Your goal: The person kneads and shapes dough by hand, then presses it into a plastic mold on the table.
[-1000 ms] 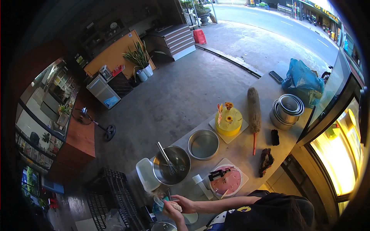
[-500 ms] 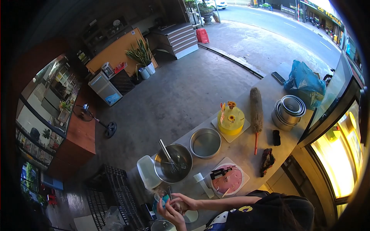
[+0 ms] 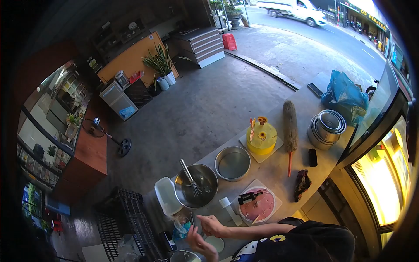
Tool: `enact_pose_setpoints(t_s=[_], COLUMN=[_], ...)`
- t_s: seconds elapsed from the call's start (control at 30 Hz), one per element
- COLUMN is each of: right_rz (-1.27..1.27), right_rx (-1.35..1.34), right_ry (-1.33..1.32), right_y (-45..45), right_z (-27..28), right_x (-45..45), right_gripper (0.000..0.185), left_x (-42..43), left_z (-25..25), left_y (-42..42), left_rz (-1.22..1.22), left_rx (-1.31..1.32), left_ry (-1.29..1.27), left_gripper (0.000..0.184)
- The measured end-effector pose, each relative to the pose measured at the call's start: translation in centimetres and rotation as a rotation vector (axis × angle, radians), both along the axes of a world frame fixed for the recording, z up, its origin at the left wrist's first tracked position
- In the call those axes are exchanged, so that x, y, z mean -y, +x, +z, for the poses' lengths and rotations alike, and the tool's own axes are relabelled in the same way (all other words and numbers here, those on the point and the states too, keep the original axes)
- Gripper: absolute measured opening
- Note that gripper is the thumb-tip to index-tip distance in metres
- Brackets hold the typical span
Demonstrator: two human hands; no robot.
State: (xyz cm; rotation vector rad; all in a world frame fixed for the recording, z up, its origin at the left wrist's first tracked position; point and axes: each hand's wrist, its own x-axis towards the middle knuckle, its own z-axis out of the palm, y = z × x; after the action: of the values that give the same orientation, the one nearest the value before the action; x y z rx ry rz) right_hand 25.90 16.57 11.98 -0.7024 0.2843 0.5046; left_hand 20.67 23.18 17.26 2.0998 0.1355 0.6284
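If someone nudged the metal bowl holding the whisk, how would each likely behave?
The metal bowl would probably keep its shape, since its shiny wall looks stiff. The whisk might swing or slide along the edge, as its long handle juts past the rim.

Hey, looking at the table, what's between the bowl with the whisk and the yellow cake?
The round pan sits between the bowl with the whisk and the yellow cake, as the head view shows.
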Motion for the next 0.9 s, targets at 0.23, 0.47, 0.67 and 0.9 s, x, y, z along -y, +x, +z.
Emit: enact_pose_setpoints(t_s=[0.23,0.47,0.67,0.9], right_rz=[0.167,0.329,0.249,0.115], right_rx=[0.459,-0.159,-0.513,-0.923], right_ry=[-0.055,0.029,0.099,0.128], right_y=[-0.8,0.8,1.3,1.6], right_z=[-0.6,-0.2,-3.6,-4.9], right_x=[0.1,1.2,1.5,-0.1], right_gripper=[0.072,0.062,0.062,0.065], left_x=[0.9,-1.4,-0.9,-2.0], left_z=[-1.7,-8.6,-10.2,-8.8], left_y=[0.9,3.9,4.3,5.5], left_rz=[-0.192,0.012,-0.094,0.281], left_rx=[0.014,-0.119,-0.295,-0.208], left_ry=[0.259,-0.152,-0.157,-0.428], left_gripper=[0.054,0.035,0.043,0.044])
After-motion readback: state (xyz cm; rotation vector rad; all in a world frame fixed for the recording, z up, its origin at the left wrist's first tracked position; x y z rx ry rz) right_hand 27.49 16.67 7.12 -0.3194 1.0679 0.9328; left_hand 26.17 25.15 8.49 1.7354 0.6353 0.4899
